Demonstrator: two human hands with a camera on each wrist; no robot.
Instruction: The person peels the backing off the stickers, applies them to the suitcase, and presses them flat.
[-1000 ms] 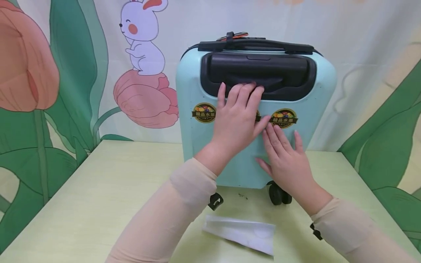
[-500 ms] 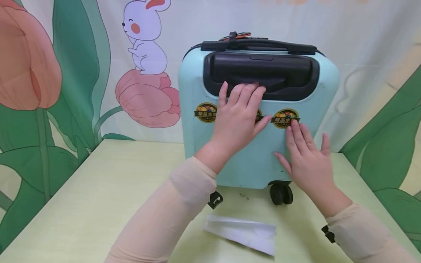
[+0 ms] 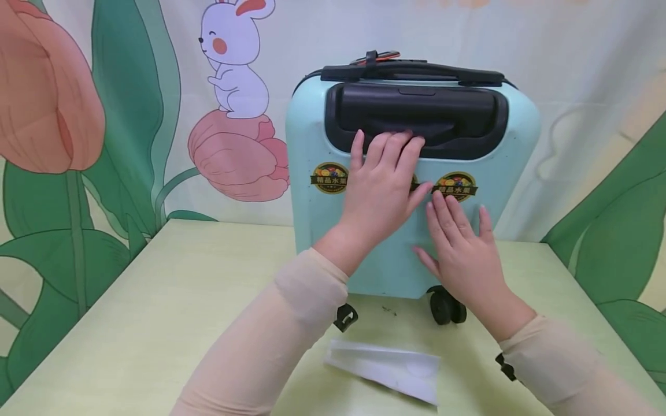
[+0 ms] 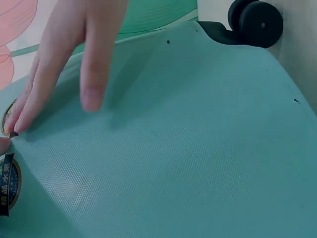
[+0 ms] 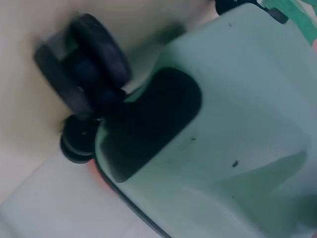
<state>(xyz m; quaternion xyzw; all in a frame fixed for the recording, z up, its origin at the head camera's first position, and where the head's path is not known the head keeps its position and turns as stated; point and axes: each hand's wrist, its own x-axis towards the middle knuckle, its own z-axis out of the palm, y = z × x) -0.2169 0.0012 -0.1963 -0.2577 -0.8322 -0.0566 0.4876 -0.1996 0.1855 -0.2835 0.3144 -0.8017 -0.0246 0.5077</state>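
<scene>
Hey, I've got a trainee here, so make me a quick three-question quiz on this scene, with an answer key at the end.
1. Which is higher on the suitcase in the head view: the left hand or the right hand?
2. True or false: the white paper lies on the table in front of the suitcase.
3. Fill in: in the head view, the right hand's fingertips overlap the lower edge of a round, fruit-printed ____.

Key:
1. The left hand.
2. True.
3. Sticker.
</scene>
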